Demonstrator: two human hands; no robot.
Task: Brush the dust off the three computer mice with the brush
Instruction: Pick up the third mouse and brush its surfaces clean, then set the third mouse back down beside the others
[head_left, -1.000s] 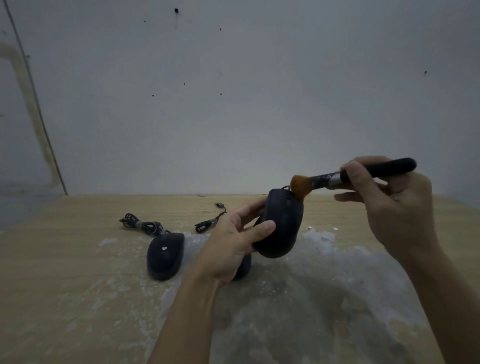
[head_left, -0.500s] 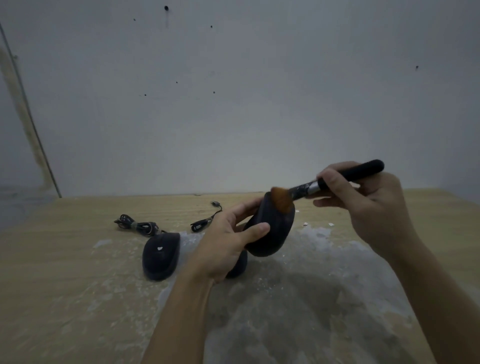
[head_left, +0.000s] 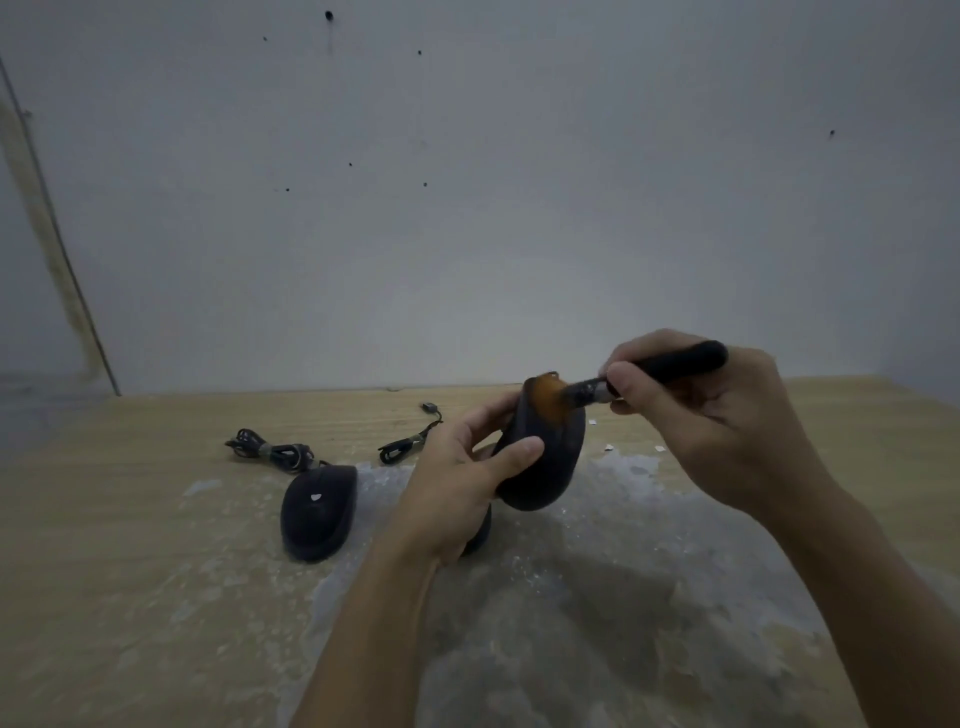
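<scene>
My left hand grips a black computer mouse and holds it tilted up above the table. In my right hand is a brush with a black handle; its orange bristles press on the upper end of the held mouse. A second black mouse, with a pale speck on its back, lies on the table to the left. A third black mouse is mostly hidden behind my left hand.
Two bundled black cables lie behind the mice. The wooden table has a large grey, dusty patch under my hands, with white flakes scattered on it. A grey wall rises at the table's far edge.
The brush has swept from the far tip of the held mouse down onto its upper face. Both hands have shifted slightly left.
</scene>
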